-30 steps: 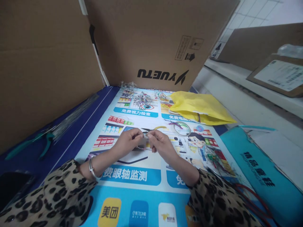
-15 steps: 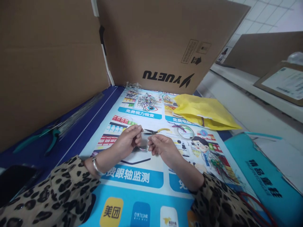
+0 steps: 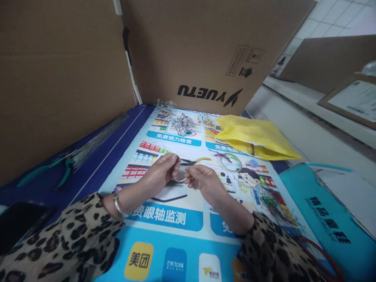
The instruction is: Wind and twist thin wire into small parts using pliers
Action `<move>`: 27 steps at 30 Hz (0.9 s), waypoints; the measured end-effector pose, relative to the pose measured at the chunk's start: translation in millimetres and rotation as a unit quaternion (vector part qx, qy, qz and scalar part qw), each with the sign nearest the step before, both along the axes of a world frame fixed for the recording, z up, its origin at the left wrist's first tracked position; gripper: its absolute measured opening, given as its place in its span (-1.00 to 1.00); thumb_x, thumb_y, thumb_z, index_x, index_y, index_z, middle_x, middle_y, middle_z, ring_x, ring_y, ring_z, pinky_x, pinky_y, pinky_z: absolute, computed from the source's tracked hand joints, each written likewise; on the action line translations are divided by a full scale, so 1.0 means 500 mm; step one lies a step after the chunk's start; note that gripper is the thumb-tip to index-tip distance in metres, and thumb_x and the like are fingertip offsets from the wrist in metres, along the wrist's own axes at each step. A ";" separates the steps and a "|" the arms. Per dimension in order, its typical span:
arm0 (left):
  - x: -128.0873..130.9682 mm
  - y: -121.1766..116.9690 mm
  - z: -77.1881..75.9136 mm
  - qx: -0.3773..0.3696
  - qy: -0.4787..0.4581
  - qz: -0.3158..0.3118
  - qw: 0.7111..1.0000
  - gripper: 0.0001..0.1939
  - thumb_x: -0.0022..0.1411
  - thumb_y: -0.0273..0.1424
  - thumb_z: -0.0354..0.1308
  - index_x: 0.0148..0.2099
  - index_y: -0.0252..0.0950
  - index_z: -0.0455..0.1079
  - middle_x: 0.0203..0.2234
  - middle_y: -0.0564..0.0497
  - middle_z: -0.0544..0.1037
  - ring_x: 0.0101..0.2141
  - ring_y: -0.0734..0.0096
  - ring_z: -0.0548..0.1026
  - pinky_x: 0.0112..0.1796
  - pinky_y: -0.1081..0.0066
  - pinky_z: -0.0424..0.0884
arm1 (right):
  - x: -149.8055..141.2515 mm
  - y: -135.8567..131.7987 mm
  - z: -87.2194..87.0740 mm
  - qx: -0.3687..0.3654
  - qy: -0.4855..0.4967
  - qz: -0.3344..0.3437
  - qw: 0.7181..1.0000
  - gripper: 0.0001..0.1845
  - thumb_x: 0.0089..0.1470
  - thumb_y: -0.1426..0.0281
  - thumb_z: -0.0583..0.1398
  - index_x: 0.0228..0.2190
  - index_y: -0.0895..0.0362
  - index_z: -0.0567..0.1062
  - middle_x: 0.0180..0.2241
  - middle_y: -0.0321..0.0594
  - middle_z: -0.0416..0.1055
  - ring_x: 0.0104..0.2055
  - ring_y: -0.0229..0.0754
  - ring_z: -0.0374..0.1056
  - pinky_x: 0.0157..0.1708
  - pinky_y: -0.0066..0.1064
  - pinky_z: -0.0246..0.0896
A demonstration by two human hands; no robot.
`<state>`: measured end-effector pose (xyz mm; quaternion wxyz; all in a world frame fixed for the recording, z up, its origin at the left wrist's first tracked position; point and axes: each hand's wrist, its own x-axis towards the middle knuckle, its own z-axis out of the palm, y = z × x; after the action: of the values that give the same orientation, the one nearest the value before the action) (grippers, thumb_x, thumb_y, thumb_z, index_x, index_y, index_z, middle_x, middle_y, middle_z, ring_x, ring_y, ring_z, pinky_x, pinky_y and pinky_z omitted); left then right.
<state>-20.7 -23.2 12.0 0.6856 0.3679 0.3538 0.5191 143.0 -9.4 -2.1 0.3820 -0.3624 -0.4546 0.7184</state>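
Observation:
My left hand point(image 3: 166, 170) is closed in a pinch, its thumb and fingertips pressed together over the printed mat point(image 3: 172, 229). Facing it, my right hand point(image 3: 201, 178) also pinches, with a small gap between the two. A thin, pale curved wire point(image 3: 180, 180) spans that gap and seems to run into the fingers of both hands; its ends are hidden. Just beyond the fingertips lie pliers with a yellow handle point(image 3: 202, 159). Several fine dark wire pieces lie on the mat below my left hand, partly covered by it.
A wire coil point(image 3: 239, 166) lies right of the pliers, with a yellow pouch point(image 3: 258, 137) behind. Tangled wires point(image 3: 182, 122) are at the back. Green-handled pliers point(image 3: 69, 168) and straight wires point(image 3: 98, 141) lie left. Cardboard point(image 3: 188, 47) walls the far side; a teal box point(image 3: 326, 211) stands right.
My right hand has come slightly closer and turned a little, and the curved wire between the hands shows more plainly. The camera view has shifted slightly.

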 end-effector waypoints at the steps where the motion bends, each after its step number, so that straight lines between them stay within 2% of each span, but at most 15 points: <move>1: 0.001 0.000 -0.002 0.008 -0.011 0.001 1.000 -0.75 0.19 -0.20 0.04 -0.32 -0.32 0.27 -0.54 0.08 0.33 -0.55 0.59 0.29 -0.49 0.53 0.27 | 0.001 0.002 0.000 -0.011 0.022 -0.015 1.000 -0.76 -0.10 0.25 0.27 -0.39 0.15 0.51 -0.45 -0.25 0.48 -0.48 -0.31 0.39 -0.50 -0.50 0.23; 3: 0.004 0.000 -0.005 0.015 -0.016 0.000 1.000 -0.75 0.19 -0.21 0.05 -0.30 -0.33 0.29 -0.41 0.01 0.40 -0.41 0.50 0.37 -0.33 0.44 0.32 | 0.000 0.004 0.001 -0.026 0.053 -0.030 0.998 -0.76 -0.11 0.26 0.29 -0.39 0.15 0.51 -0.41 -0.24 0.48 -0.42 -0.28 0.41 -0.45 -0.48 0.25; 5: 0.008 -0.001 -0.008 0.010 0.003 -0.015 1.000 -0.77 0.16 -0.23 0.09 -0.31 -0.33 0.29 -0.39 0.01 0.42 -0.37 0.48 0.39 -0.31 0.43 0.31 | -0.001 0.004 0.003 -0.030 0.070 -0.035 0.997 -0.78 -0.11 0.27 0.29 -0.40 0.15 0.51 -0.41 -0.25 0.47 -0.42 -0.29 0.40 -0.45 -0.48 0.24; 9: 0.010 -0.003 -0.015 -0.008 0.079 -0.055 0.995 -0.78 0.09 -0.30 0.19 -0.33 -0.33 0.26 -0.51 0.06 0.43 -0.51 0.56 0.37 -0.44 0.49 0.26 | -0.002 0.001 0.006 -0.015 0.077 -0.022 0.997 -0.80 -0.05 0.28 0.25 -0.41 0.17 0.51 -0.51 -0.26 0.44 -0.46 -0.31 0.36 -0.44 -0.48 0.22; 14: 0.004 0.000 -0.017 -0.027 0.128 -0.059 0.990 -0.78 0.08 -0.30 0.18 -0.39 -0.33 0.24 -0.67 0.11 0.38 -0.62 0.60 0.32 -0.55 0.54 0.19 | 0.001 -0.001 0.006 -0.001 0.037 -0.041 0.998 -0.79 -0.06 0.28 0.25 -0.40 0.17 0.50 -0.55 -0.30 0.39 -0.50 -0.34 0.30 -0.49 -0.49 0.17; 20: 0.000 -0.004 -0.005 -0.004 0.181 -0.108 0.978 -0.79 0.10 -0.29 0.15 -0.37 -0.38 0.35 -0.67 0.07 0.39 -0.66 0.62 0.27 -0.61 0.56 0.12 | 0.001 0.001 0.020 0.017 0.016 -0.052 0.998 -0.78 -0.09 0.27 0.26 -0.41 0.17 0.51 -0.55 -0.30 0.38 -0.52 -0.35 0.26 -0.51 -0.49 0.11; 27: 0.001 -0.005 0.013 0.002 0.251 -0.111 0.962 -0.84 0.08 -0.37 0.12 -0.45 -0.38 0.38 -0.76 0.15 0.26 -0.70 0.67 0.14 -0.62 0.57 0.03 | 0.002 0.001 0.015 0.025 -0.023 -0.039 0.999 -0.76 -0.09 0.24 0.26 -0.43 0.18 0.50 -0.59 -0.32 0.35 -0.54 -0.36 0.23 -0.53 -0.51 0.08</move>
<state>-20.2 -25.5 18.4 0.6271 0.5248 0.4703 0.3319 143.9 -8.8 5.2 0.4078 -0.3867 -0.4669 0.6827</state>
